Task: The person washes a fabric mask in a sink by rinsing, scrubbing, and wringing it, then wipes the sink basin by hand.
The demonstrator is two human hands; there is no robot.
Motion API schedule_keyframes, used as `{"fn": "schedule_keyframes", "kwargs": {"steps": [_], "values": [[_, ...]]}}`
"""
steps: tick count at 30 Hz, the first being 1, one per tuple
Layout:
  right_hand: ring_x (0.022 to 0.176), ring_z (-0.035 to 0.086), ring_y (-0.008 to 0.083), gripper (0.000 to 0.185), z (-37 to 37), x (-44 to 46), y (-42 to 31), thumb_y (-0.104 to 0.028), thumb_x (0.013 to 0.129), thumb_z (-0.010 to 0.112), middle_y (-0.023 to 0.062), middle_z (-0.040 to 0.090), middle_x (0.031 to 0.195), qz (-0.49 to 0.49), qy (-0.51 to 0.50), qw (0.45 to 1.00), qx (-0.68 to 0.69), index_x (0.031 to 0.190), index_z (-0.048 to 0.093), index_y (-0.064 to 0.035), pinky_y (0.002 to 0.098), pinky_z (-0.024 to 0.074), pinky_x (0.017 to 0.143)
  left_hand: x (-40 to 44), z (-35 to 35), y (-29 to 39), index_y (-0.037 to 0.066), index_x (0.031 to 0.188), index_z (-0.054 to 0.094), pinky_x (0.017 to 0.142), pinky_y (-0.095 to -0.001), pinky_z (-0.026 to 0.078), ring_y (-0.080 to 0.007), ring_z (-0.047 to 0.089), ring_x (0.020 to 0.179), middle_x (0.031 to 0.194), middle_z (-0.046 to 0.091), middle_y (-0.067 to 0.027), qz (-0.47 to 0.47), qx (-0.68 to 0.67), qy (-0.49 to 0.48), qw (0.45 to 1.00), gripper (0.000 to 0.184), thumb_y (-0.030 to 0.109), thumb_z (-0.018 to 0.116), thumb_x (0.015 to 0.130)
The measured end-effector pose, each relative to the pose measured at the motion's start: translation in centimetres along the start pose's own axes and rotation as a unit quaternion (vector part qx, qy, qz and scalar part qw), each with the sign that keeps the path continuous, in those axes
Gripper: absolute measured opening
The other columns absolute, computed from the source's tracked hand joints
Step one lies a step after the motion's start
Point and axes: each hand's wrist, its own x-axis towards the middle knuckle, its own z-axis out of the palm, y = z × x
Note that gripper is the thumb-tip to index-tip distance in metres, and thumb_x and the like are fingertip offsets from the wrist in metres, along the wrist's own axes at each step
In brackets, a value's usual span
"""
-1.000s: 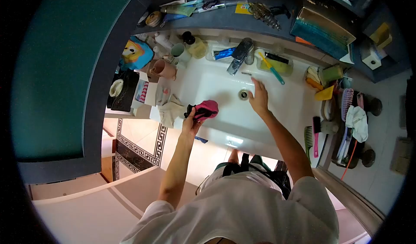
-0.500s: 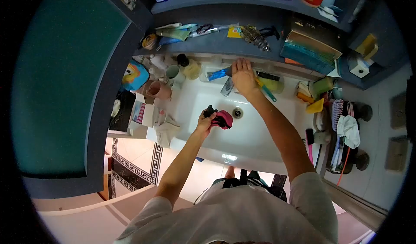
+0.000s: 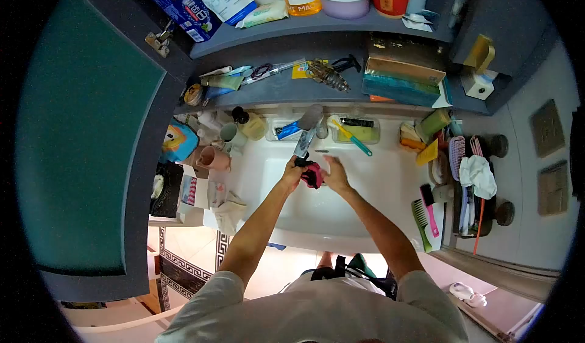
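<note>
My left hand [image 3: 294, 175] is closed around a bunched pink and black cloth [image 3: 312, 176] over the white sink [image 3: 292, 212]. Just right of the cloth is my right hand [image 3: 335, 175], slightly blurred, its fingers apart and nothing seen in it. Whether its fingertips touch the cloth I cannot tell. Above the cloth stands the chrome faucet [image 3: 308, 127], its spout reaching down toward my left hand. Running water cannot be made out clearly. The drain is hidden.
Behind the faucet sit a blue tube [image 3: 286, 130] and a teal-handled yellow razor or brush [image 3: 353, 139]. Cups, including a pink mug [image 3: 213, 158], crowd the left rim. Combs and a hairbrush [image 3: 429, 209] lie at right. A low shelf [image 3: 274, 90] overhangs the back; a cabinet door [image 3: 91, 160] stands open at left.
My right hand has left the faucet handle and come down beside the cloth. My left hand still holds the cloth, now nearer the spout. The head view has shifted.
</note>
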Motion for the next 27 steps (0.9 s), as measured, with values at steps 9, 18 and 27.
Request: {"fn": "schedule_keyframes", "kwargs": {"steps": [9,18,27], "values": [[0.077,0.060,0.0159,0.029,6.7,0.7,3.8,-0.032,0.083,0.067,0.0021,0.062,0.087,0.313,0.018,0.861,0.401,0.100,0.057,-0.0108,0.0344,0.0502,0.068,0.6,-3.7,0.1,-0.005,0.103,0.055,0.076,-0.0372,0.050,-0.0217,0.060,0.082,0.093,0.062,-0.0098,-0.012,0.007,0.051,0.999,0.018,0.008,0.050,0.092],[0.084,0.062,0.0251,0.019,8.4,4.8,0.3,-0.022,0.087,0.059,0.0078,0.063,0.097,0.450,0.029,0.654,0.607,0.100,0.058,-0.0080,0.0459,0.0514,0.075,-2.6,-10.5,-1.8,0.003,0.128,0.045,0.076,-0.0294,0.051,-0.0195,0.059,0.090,0.114,0.055,-0.0109,-0.019,0.249,0.051,0.967,0.058,-0.012,0.052,0.072],[0.076,0.061,0.0237,0.025,6.7,3.4,-0.4,-0.004,0.071,0.067,0.0093,0.061,0.088,0.316,-0.050,0.753,0.575,0.095,0.059,-0.0026,0.0380,0.0512,0.069,-0.7,-6.3,-2.0,0.003,0.105,0.058,0.072,-0.0252,0.047,-0.0110,0.056,0.079,0.088,0.062,-0.0020,0.034,0.188,0.026,0.981,0.025,0.007,0.065,0.082]]}}
